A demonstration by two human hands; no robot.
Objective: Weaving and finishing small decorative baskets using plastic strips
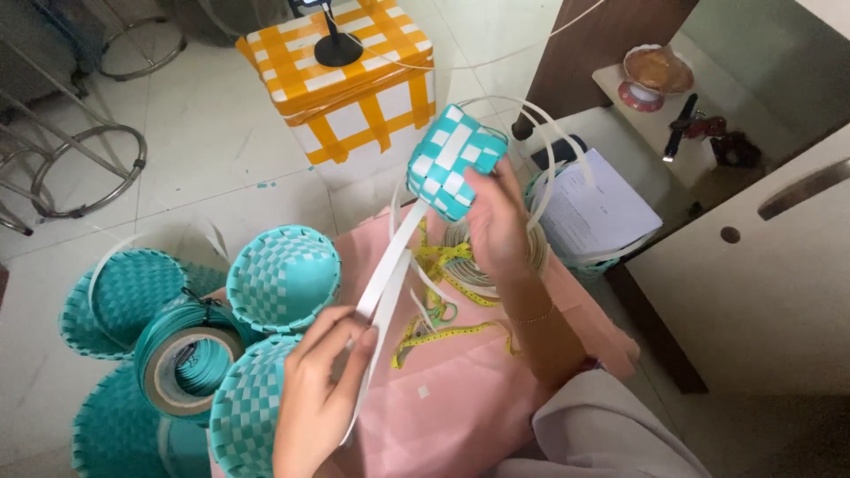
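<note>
Far left: metal stool frames (84,164) on tiled floor. Near left: teal woven baskets (283,276), teal strap roll (188,361). Left hand (317,394), near centre, fingers pressed together, pinching white strap (388,270). Strap runs up to small teal-white woven piece (453,161), centre. Right hand (498,221) grips piece from right, fingers curled. Yellow tape measure (443,332) on pink cloth (460,398). Far centre: orange-white woven box (354,97). Right: papers (598,212).

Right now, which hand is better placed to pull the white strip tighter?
Left. The left hand already pinches the white strip near its free end, while the right hand grips the small woven basket.
</note>
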